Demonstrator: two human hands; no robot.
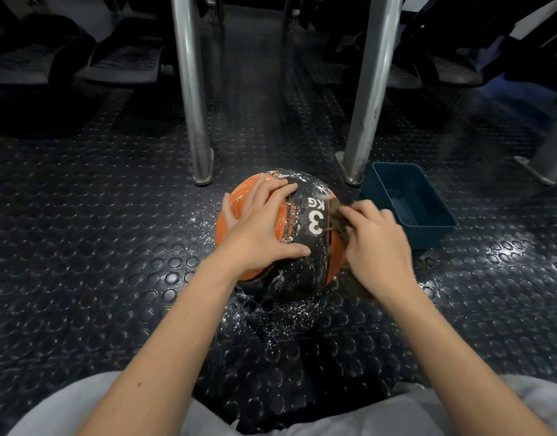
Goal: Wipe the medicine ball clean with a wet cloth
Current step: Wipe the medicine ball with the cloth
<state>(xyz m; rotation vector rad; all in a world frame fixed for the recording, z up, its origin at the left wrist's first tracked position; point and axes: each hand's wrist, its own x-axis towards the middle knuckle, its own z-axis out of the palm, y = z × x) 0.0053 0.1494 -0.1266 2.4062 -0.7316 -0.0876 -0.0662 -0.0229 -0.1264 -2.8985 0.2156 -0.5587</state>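
An orange and black medicine ball [302,262] marked "3 KG" sits on the studded black floor, dusted with white powder. My left hand [261,225] lies flat on its upper left side, fingers spread, steadying it. My right hand [374,243] presses a dark brownish cloth [335,217] against the ball's right side; the hand is motion-blurred and most of the cloth is hidden under it.
A teal plastic tub [428,228] stands just right of the ball. Two metal legs [194,121] [367,114] rise behind it. White powder [271,322] is scattered on the floor around the ball. My knees in light trousers [66,410] frame the bottom.
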